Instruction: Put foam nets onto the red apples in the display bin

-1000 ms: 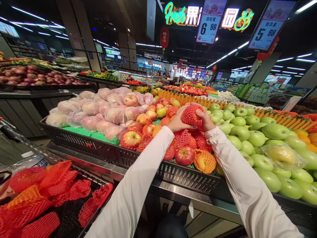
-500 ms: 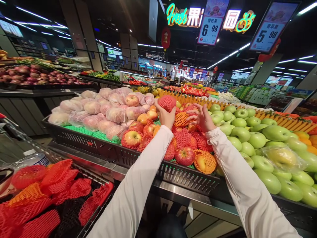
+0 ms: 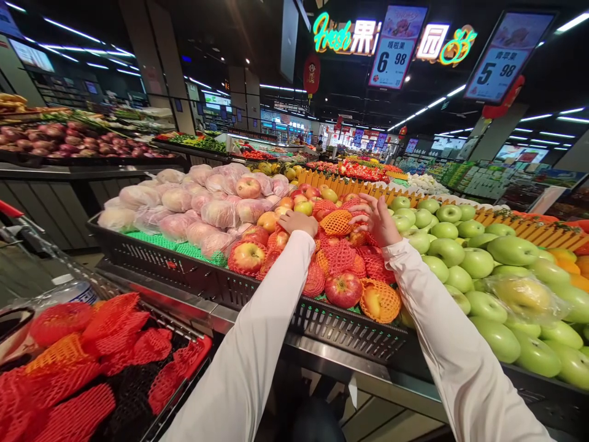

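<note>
My left hand (image 3: 299, 223) is palm down low over the red apples (image 3: 344, 290), its fingers curled downward; whatever is beneath them is hidden. Above the right side of the same heap, my right hand (image 3: 380, 222) is open with spread fingers and holds nothing. Close to its fingertips is an apple in an orange foam net (image 3: 335, 223). Several apples here wear red foam nets (image 3: 339, 256), while others are bare. Near the front edge rests another apple in an orange net (image 3: 380, 299).
Plastic-wrapped fruit (image 3: 218, 212) fills the left of the black display crate (image 3: 350, 331). Green apples (image 3: 478, 263) are heaped at right. A shopping cart (image 3: 205, 350) at lower left holds red foam nets (image 3: 69, 393) and a bottle (image 3: 73, 288). Price signs (image 3: 396, 49) hang overhead.
My left hand has lowered onto the heap from a raised position, where it held an apple in a red foam net. That apple is out of sight. My right hand has barely moved.
</note>
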`<action>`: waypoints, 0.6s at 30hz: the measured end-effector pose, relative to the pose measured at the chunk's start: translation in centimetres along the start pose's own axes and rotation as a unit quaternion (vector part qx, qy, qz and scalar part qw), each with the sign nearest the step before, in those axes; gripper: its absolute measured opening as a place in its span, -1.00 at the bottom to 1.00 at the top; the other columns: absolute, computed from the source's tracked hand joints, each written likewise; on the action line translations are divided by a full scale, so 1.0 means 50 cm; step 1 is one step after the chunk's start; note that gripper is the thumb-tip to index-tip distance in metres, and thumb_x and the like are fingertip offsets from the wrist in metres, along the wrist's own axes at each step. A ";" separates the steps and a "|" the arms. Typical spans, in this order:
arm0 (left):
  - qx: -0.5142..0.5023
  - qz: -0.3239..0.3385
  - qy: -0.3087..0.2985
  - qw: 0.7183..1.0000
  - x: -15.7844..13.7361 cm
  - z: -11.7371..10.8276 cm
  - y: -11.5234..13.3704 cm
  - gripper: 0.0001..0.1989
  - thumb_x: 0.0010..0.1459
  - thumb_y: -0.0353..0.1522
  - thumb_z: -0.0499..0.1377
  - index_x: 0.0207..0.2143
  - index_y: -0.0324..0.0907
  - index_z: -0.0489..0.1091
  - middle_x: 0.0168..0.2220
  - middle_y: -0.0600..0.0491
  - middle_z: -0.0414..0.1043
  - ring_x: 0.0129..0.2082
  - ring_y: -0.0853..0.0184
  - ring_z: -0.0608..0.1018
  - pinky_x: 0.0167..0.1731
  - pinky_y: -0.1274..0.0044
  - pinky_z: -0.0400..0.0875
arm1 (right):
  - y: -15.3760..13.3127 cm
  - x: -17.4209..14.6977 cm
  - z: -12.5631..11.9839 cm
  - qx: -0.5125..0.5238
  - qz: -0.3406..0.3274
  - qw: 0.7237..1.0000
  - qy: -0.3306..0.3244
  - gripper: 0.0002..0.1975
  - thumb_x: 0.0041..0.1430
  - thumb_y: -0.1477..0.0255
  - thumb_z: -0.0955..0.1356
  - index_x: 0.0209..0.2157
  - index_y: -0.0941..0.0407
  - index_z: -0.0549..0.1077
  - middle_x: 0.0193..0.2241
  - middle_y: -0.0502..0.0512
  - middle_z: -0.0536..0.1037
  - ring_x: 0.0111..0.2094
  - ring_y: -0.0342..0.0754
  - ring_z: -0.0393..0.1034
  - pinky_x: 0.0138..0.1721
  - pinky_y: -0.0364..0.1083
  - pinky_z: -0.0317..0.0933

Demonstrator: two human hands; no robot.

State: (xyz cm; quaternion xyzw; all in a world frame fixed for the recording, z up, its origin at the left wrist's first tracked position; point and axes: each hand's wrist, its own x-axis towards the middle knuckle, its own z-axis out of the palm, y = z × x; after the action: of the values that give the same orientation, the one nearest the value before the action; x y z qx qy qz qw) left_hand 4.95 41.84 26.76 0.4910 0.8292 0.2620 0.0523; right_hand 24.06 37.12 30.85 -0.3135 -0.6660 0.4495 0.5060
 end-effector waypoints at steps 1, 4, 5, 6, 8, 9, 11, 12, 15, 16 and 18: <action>0.001 0.001 -0.003 1.000 0.003 0.001 0.001 -0.43 0.22 -0.21 -0.01 0.16 -0.38 0.33 0.22 -0.31 0.27 0.21 -0.10 0.30 0.18 0.19 0.13 | 0.001 -0.001 -0.001 -0.010 -0.006 1.000 -0.009 -0.26 0.02 -0.24 0.26 0.07 -0.03 0.30 -0.13 0.12 0.54 -0.34 -0.06 0.48 -0.48 -0.12 0.36; -0.031 -0.001 0.032 0.999 0.006 0.000 0.001 -0.44 0.25 -0.17 -0.04 0.06 -0.41 0.42 0.19 -0.36 0.30 0.24 -0.09 0.27 0.20 0.19 0.13 | 0.002 -0.004 0.000 -0.082 -0.029 0.995 -0.059 -0.38 0.02 -0.11 0.38 -0.01 0.00 0.41 -0.17 0.09 0.55 -0.32 -0.07 0.47 -0.42 -0.12 0.36; -0.059 -0.008 0.064 0.996 0.006 -0.002 0.001 -0.44 0.26 -0.14 -0.06 0.02 -0.39 0.45 0.18 -0.37 0.31 0.25 -0.09 0.26 0.20 0.18 0.14 | 0.001 -0.006 0.001 -0.111 -0.040 0.990 -0.080 -0.43 0.00 -0.05 0.43 -0.06 0.03 0.45 -0.19 0.09 0.55 -0.31 -0.07 0.46 -0.38 -0.11 0.37; -0.092 -0.017 0.107 0.990 0.004 -0.006 0.001 -0.44 0.28 -0.13 -0.09 -0.01 -0.36 0.47 0.18 -0.36 0.30 0.25 -0.08 0.26 0.19 0.18 0.16 | 0.001 -0.008 0.002 -0.137 -0.050 0.984 -0.104 -0.47 -0.03 0.00 0.47 -0.10 0.05 0.48 -0.22 0.09 0.56 -0.29 -0.06 0.46 -0.32 -0.08 0.38; -0.158 -0.049 0.196 0.967 0.003 -0.017 -0.001 -0.49 0.30 -0.15 -0.11 0.05 -0.27 0.42 0.26 -0.30 0.20 0.29 -0.05 0.21 0.20 0.17 0.17 | -0.001 -0.011 0.004 -0.167 -0.056 0.971 -0.164 -0.49 -0.09 0.10 0.53 -0.14 0.08 0.52 -0.24 0.09 0.58 -0.26 -0.05 0.47 -0.20 -0.02 0.39; -0.183 -0.072 0.227 0.954 0.003 -0.022 -0.002 -0.53 0.29 -0.19 -0.08 0.10 -0.23 0.36 0.33 -0.26 0.10 0.33 -0.04 0.16 0.21 0.15 0.16 | -0.002 -0.012 0.004 -0.174 -0.050 0.963 -0.199 -0.48 -0.12 0.14 0.55 -0.13 0.09 0.53 -0.24 0.10 0.59 -0.24 -0.04 0.48 -0.16 0.00 0.38; -0.222 -0.128 0.240 0.936 0.005 -0.031 -0.003 -0.52 0.23 -0.27 -0.01 0.18 -0.21 0.24 0.40 -0.24 -0.08 0.39 -0.05 0.03 0.24 0.11 0.10 | -0.004 -0.014 0.003 -0.193 -0.029 0.944 -0.264 -0.43 -0.18 0.18 0.57 -0.10 0.11 0.54 -0.20 0.11 0.61 -0.20 -0.01 0.49 -0.09 0.04 0.36; -0.239 -0.160 0.220 0.932 0.008 -0.033 -0.004 -0.49 0.21 -0.29 0.02 0.19 -0.23 0.20 0.40 -0.27 -0.11 0.40 -0.06 -0.01 0.25 0.10 0.09 | -0.004 -0.015 0.002 -0.209 -0.022 0.935 -0.287 -0.43 -0.20 0.20 0.58 -0.11 0.11 0.55 -0.19 0.11 0.61 -0.17 0.01 0.49 -0.05 0.06 0.34; -0.273 -0.223 0.146 0.924 0.018 -0.031 -0.010 -0.43 0.17 -0.30 0.06 0.22 -0.27 0.13 0.33 -0.36 0.04 0.39 -0.09 0.05 0.23 0.06 0.12 | -0.004 -0.016 -0.001 -0.250 -0.028 0.917 -0.310 -0.54 -0.23 0.21 0.59 -0.26 0.13 0.60 -0.22 0.11 0.63 -0.13 0.05 0.49 0.04 0.10 0.27; -0.263 -0.216 0.135 0.931 0.023 -0.028 -0.013 -0.43 0.18 -0.30 0.06 0.23 -0.26 0.11 0.30 -0.37 0.11 0.37 -0.10 0.10 0.21 0.04 0.15 | -0.004 -0.016 -0.002 -0.250 -0.032 0.919 -0.304 -0.59 -0.23 0.21 0.58 -0.33 0.13 0.59 -0.25 0.11 0.63 -0.15 0.05 0.49 0.03 0.10 0.27; -0.215 -0.152 0.126 0.956 0.031 -0.021 -0.019 -0.45 0.21 -0.31 0.01 0.25 -0.24 0.11 0.24 -0.39 0.20 0.33 -0.12 0.18 0.16 -0.01 0.19 | -0.003 -0.016 -0.005 -0.232 -0.036 0.935 -0.266 -0.65 -0.18 0.19 0.56 -0.41 0.13 0.56 -0.33 0.08 0.61 -0.24 0.02 0.49 -0.05 0.08 0.30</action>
State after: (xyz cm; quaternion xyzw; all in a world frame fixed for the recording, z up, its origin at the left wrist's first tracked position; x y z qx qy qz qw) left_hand 3.05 42.39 27.48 0.2990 0.8178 0.4832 0.0911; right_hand 24.52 36.43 30.67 -0.2672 -0.8726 0.3314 0.2395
